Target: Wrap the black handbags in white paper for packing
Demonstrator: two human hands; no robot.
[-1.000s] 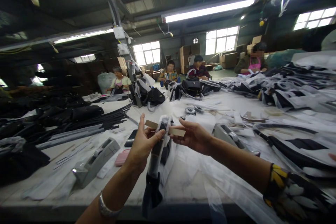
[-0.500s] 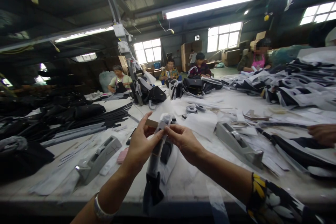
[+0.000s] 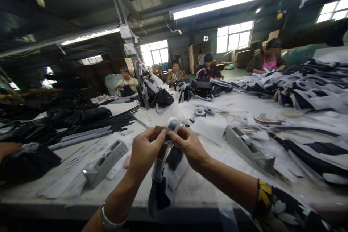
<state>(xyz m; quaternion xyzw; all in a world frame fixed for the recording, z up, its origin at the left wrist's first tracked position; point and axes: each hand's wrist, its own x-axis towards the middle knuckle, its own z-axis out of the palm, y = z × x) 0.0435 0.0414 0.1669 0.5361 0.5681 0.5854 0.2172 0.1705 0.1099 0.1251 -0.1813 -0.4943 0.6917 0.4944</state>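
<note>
Near the middle of the table, my left hand (image 3: pixel 145 152) pinches a small flat brown card strip (image 3: pixel 161 129) between thumb and fingers. Facing it, my right hand (image 3: pixel 191 148) is closed too, its thumb and fingertips at the strip's other end. Right under both hands is a black strap-like piece (image 3: pixel 160 194) partly wrapped in white film, hanging down toward the table edge. Behind my fingertips a bunched knob of clear film (image 3: pixel 173 122) sticks up. My fingers cover part of the strip and the wrapped piece.
Grey tape dispensers stand left (image 3: pixel 106 163) and right (image 3: pixel 248 148). Black bags and straps (image 3: pixel 89 123) pile up on the left, wrapped pieces (image 3: pixel 304 83) on the right. Another person's hand (image 3: pixel 9 149) touches a black bag (image 3: pixel 29 166). Several people sit across the table.
My fingers have closed in, with both thumbs now together at the strip. A co-worker's hand has left the right edge; another hand has appeared at the left edge.
</note>
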